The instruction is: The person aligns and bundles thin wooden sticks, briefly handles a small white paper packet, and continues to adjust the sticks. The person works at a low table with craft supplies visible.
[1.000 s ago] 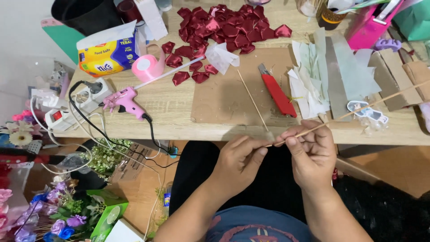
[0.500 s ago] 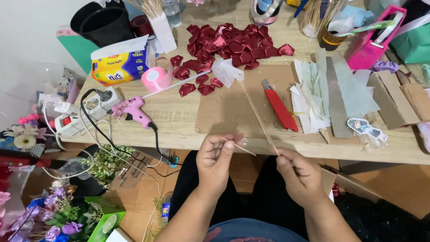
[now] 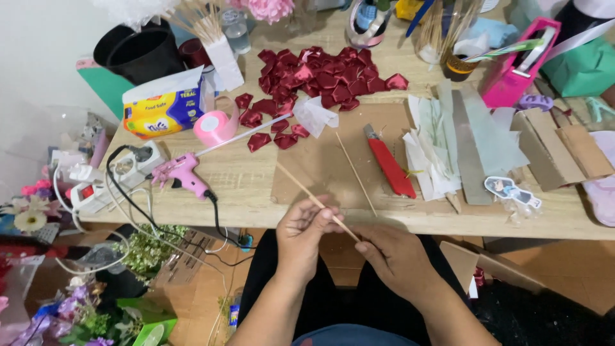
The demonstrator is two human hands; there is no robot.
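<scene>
My left hand (image 3: 306, 232) and my right hand (image 3: 392, 256) both pinch a thin wooden skewer (image 3: 309, 195) just in front of the table's near edge. The skewer slants up to the left over a brown cardboard sheet (image 3: 320, 160). A second skewer (image 3: 356, 173) lies flat on that cardboard. A red utility knife (image 3: 391, 164) rests just right of it. A pile of dark red satin petals (image 3: 320, 77) covers the far middle of the wooden table (image 3: 243, 186).
A pink glue gun (image 3: 182, 173) lies at the left with its black cord hanging off the edge. A pink ribbon roll (image 3: 214, 127), a tissue pack (image 3: 163, 106), a power strip (image 3: 122, 170), pale paper strips (image 3: 442, 147) and a pink bag (image 3: 512, 64) stand around. Artificial flowers (image 3: 83, 307) sit on the floor.
My hands drew closer together on the skewer, and its free end swung from pointing right to pointing up-left over the cardboard. The view also tilted down the table.
</scene>
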